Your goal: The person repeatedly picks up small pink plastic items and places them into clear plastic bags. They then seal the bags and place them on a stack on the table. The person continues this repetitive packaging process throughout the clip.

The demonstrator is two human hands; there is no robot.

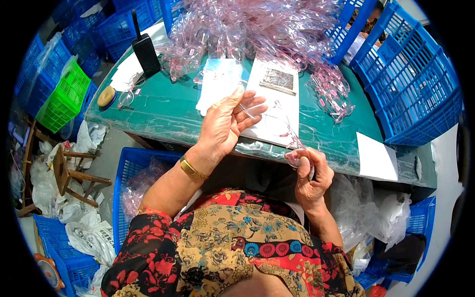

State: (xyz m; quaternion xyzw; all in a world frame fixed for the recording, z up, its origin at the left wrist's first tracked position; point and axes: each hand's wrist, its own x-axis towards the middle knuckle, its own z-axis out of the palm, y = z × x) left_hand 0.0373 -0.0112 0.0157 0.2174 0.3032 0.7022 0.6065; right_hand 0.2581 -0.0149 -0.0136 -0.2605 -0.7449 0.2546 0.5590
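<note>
My left hand [228, 120] is raised over the table's front edge, palm up, with a thin clear strip or sleeve [246, 110] between thumb and fingers. To its right, my right hand [313, 174] pinches a pair of thin-framed pink eyeglasses [293, 143] by one part; their far side reaches over a white sheet [256, 130]. On that sheet lies a dark rectangular block [277, 80]. White and bluish papers [217, 87] are beside it, with another pair of glasses across their top. A big heap of glasses in clear sleeves [252, 26] fills the table's back.
Unbagged pink glasses [331, 89] lie right of the block. A black device with an antenna [146, 54], a round sponge pad [107, 97] and glasses [127, 98] sit at left. Blue crates [412, 74] flank the green table [167, 118]; a wooden stool [74, 172] stands on the floor.
</note>
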